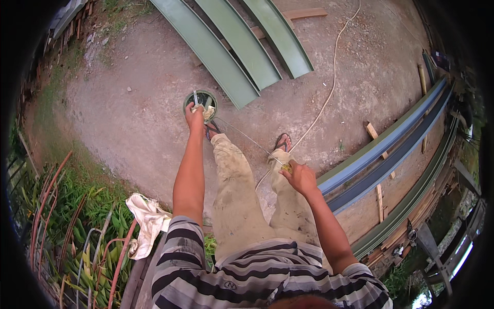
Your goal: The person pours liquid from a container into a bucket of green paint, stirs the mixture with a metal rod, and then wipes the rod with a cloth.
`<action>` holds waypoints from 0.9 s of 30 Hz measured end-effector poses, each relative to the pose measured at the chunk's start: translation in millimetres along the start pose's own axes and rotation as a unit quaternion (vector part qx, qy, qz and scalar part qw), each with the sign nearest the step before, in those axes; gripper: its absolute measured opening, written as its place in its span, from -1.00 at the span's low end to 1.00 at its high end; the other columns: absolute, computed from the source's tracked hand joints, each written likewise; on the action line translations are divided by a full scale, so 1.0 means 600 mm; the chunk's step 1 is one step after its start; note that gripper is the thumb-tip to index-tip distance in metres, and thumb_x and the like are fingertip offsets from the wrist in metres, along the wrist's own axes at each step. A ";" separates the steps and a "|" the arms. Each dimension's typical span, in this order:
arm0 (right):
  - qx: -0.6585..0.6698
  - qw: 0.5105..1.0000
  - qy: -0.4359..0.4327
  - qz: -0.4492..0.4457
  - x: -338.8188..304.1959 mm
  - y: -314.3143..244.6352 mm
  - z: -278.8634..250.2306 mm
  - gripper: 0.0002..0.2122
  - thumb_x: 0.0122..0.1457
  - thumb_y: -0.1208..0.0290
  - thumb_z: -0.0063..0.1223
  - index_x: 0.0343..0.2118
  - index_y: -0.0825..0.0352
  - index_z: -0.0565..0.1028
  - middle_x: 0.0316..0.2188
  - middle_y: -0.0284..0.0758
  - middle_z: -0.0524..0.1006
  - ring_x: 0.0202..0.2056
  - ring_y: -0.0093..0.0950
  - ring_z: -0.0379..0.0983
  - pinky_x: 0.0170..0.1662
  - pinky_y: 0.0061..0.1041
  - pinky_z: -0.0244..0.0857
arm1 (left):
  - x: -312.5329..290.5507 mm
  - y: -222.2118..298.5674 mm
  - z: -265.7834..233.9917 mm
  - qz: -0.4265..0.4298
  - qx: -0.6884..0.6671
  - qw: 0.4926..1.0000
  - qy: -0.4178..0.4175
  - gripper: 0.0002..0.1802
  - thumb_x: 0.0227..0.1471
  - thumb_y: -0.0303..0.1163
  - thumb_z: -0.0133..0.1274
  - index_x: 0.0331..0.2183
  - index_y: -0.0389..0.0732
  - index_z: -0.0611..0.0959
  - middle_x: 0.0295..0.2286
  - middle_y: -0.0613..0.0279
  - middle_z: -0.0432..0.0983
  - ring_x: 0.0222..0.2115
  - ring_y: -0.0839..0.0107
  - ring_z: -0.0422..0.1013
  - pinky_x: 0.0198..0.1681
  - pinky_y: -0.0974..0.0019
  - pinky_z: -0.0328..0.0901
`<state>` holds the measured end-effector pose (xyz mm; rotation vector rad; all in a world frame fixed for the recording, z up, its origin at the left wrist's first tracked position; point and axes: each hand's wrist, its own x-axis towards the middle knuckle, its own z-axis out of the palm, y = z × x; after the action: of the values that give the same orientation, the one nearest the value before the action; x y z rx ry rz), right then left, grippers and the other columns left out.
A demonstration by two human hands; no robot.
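My left hand [194, 116] is closed on a crumpled pale rag [208, 113] at the near rim of a green bucket [215, 98]. A light grey-blue stick [195, 96] stands up beside the fingers; its lower end is hidden. Dark contents show inside the bucket, which sits on the ground by my left foot. My right hand [300, 178], in front of my right leg, grips the yellow handle [286, 168] of a long thin metal rod [246, 136]. The rod slants up and left toward the bucket; I cannot make out its far end.
Three green metal channels [218, 56] lie ahead on wooden battens [306, 13]. A pale hose [335, 67] winds over the ground at right. Blue beams [383, 147] rest on wood blocks farther right. Plants, rusty rods [47, 198] and a white cloth [146, 219] are at left.
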<state>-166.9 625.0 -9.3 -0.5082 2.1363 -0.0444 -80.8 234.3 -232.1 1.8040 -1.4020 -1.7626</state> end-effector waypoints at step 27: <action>-0.042 0.998 0.026 -0.024 0.255 0.044 0.273 -0.74 0.27 0.26 0.19 -0.12 0.25 0.39 -0.30 -0.06 0.64 -0.31 0.08 0.60 -0.27 0.08 0.41 | -0.058 -0.270 -0.283 -0.076 0.087 0.991 0.072 -0.67 0.40 -0.32 -0.04 0.06 -0.34 0.52 -0.21 0.08 0.63 -0.18 0.25 0.59 -0.27 0.27 0.49</action>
<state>-121.8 617.6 -230.3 -0.6144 2.1841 0.0046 146.2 270.0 -290.7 2.1336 -1.4331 -1.5826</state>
